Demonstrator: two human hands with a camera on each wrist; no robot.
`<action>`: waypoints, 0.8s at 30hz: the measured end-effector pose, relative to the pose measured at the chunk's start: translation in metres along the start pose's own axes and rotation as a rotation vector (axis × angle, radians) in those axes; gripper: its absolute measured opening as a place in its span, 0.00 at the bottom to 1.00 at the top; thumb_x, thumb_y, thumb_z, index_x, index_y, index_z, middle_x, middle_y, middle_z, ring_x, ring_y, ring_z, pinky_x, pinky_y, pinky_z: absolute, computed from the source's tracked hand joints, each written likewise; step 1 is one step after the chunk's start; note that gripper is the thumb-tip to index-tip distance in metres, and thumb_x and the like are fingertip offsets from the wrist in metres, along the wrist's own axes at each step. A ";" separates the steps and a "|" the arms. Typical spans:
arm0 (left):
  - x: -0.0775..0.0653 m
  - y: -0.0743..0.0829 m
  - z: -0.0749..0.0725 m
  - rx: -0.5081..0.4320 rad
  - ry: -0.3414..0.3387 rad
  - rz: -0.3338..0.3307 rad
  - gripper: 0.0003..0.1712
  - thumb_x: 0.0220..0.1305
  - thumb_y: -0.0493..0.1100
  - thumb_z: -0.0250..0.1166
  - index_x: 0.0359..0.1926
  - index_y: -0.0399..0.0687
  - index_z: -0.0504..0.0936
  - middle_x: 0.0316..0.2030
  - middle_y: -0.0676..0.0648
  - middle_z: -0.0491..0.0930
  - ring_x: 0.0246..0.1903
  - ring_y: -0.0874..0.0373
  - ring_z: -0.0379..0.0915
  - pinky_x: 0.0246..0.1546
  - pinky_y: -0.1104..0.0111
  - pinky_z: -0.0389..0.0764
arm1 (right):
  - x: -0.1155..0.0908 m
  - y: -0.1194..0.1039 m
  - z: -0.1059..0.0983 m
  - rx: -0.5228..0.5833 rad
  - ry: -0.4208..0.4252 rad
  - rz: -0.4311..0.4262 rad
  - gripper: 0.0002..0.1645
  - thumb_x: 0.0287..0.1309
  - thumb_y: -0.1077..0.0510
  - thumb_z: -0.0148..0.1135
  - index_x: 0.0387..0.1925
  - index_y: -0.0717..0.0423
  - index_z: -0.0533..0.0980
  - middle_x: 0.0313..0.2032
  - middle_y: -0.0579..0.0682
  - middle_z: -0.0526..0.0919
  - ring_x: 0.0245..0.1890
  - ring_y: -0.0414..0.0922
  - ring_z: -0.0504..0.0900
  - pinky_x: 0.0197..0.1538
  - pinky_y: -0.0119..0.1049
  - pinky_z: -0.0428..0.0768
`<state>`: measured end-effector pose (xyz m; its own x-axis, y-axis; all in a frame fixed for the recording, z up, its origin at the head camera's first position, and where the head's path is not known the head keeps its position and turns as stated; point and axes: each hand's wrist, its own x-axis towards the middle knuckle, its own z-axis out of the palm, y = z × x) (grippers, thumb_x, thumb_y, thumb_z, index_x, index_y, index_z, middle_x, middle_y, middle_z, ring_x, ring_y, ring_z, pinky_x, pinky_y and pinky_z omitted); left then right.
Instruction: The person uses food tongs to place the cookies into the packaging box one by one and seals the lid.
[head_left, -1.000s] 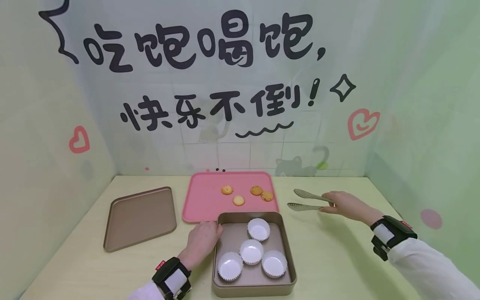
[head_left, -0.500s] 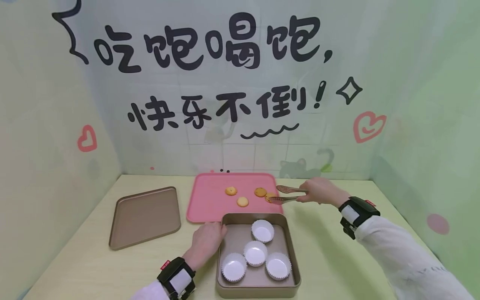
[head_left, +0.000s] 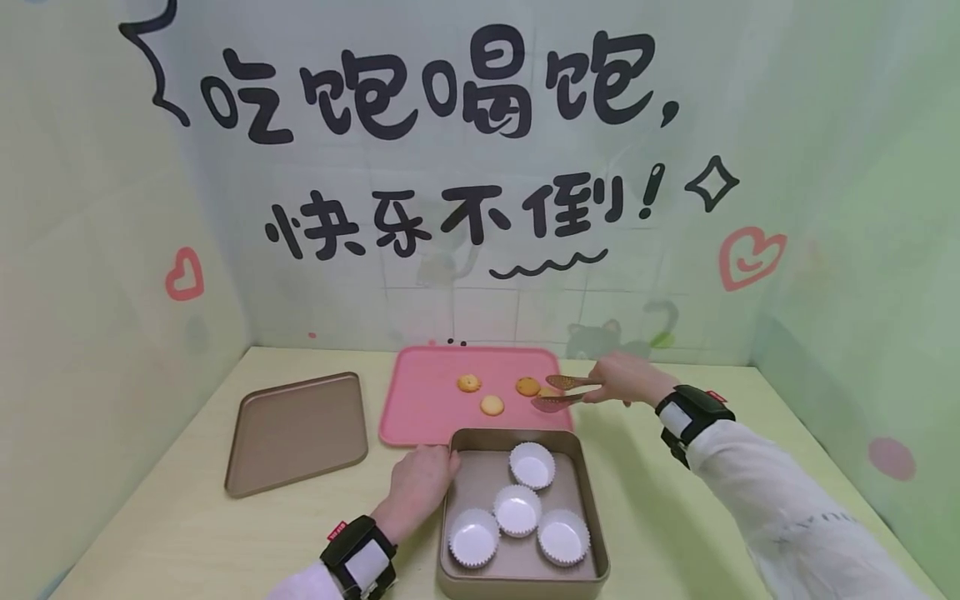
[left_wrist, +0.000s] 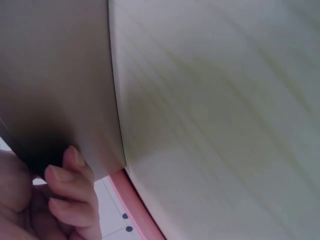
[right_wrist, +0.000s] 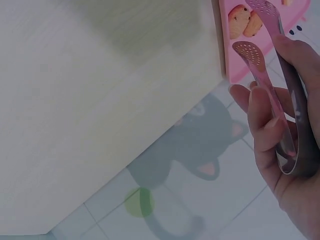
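Observation:
My right hand holds metal tongs with perforated tips over the right part of a pink tray. The tong tips stand apart around a chocolate chip cookie, partly hidden by them. Another brown cookie lies just left of it. In the right wrist view, the thumb and fingers wrap both arms of the tongs. My left hand grips the back left corner of a deep brown baking pan, its fingers against the outer wall. Several white fluted cups sit inside.
Two paler cookies, a round cookie and a bumpy cookie, lie mid-tray. A flat brown baking sheet rests on the table at left. A printed wall rises behind the table.
My right hand has moved left with the tongs, from beside the pink tray to around the rightmost cookie. The left hand keeps its grip on the baking pan; the head view has shifted slightly.

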<state>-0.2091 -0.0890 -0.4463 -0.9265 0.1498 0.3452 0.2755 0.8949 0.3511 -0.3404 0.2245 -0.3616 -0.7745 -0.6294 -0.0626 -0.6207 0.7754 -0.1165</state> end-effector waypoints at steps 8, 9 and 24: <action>0.001 0.001 0.000 0.013 0.007 0.004 0.23 0.65 0.39 0.59 0.13 0.47 0.63 0.11 0.48 0.63 0.12 0.52 0.70 0.10 0.59 0.70 | 0.007 -0.001 -0.003 0.003 -0.037 0.024 0.12 0.55 0.53 0.69 0.22 0.53 0.79 0.18 0.45 0.78 0.07 0.36 0.71 0.14 0.31 0.70; 0.001 0.001 0.000 0.015 0.007 0.004 0.23 0.65 0.39 0.59 0.13 0.47 0.63 0.11 0.48 0.63 0.12 0.52 0.69 0.10 0.59 0.70 | 0.008 -0.001 -0.003 0.008 -0.047 0.039 0.12 0.55 0.52 0.69 0.23 0.53 0.79 0.18 0.45 0.79 0.08 0.36 0.71 0.14 0.31 0.71; -0.001 0.000 0.001 0.016 0.014 0.012 0.23 0.65 0.39 0.59 0.13 0.47 0.62 0.11 0.49 0.63 0.11 0.53 0.67 0.10 0.61 0.69 | 0.016 -0.005 -0.006 0.087 -0.155 0.111 0.12 0.56 0.51 0.69 0.28 0.56 0.84 0.23 0.45 0.82 0.08 0.38 0.72 0.16 0.30 0.72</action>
<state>-0.2079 -0.0885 -0.4472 -0.9194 0.1545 0.3618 0.2821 0.8999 0.3327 -0.3504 0.2109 -0.3556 -0.8053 -0.5462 -0.2307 -0.5146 0.8371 -0.1856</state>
